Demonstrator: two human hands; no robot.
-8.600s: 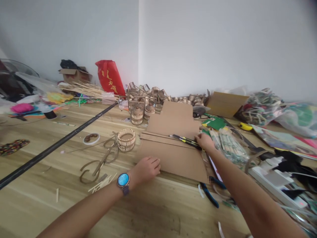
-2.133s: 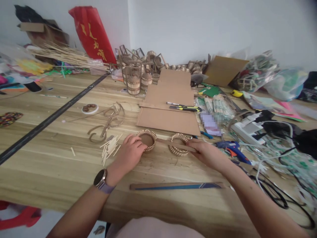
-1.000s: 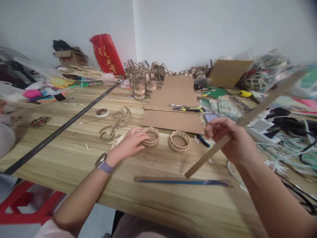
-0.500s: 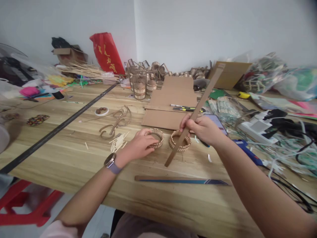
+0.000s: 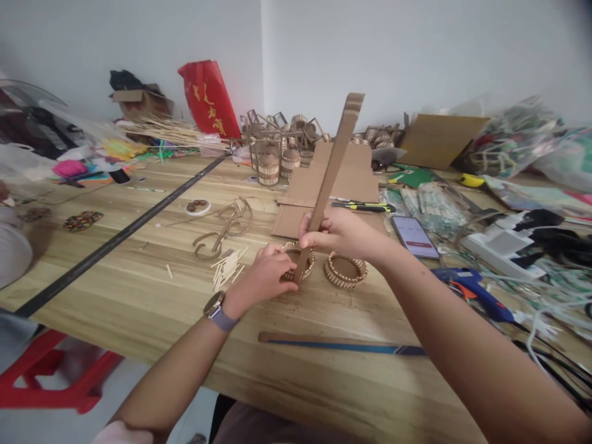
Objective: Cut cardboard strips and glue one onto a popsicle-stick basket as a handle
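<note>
My right hand [image 5: 340,233] is closed around a long brown cardboard strip [image 5: 333,154], which it holds tilted upright. The strip's lower end is down at the left ring [image 5: 307,253], a round band of short wooden sticks; whether it touches the ring's wall I cannot tell. My left hand [image 5: 272,272] grips the left side of that ring, its thumb near the strip's foot. A second stick ring [image 5: 346,271] lies just to the right, under my right forearm. Closer to me, another cardboard strip with a blue face [image 5: 333,346] lies flat.
Loose short sticks [image 5: 226,269] and curled brown strips [image 5: 208,243] lie left of my hands. Behind are cardboard sheets [image 5: 345,172], cutter knives [image 5: 361,205] and small stick baskets [image 5: 268,169]. A phone [image 5: 415,237], a blue glue gun [image 5: 476,290] and a power strip [image 5: 497,253] are on the right.
My right hand has moved left with the cardboard strip, from over the right ring to the left ring, and the strip stands steeper. My left hand stays at the left ring.
</note>
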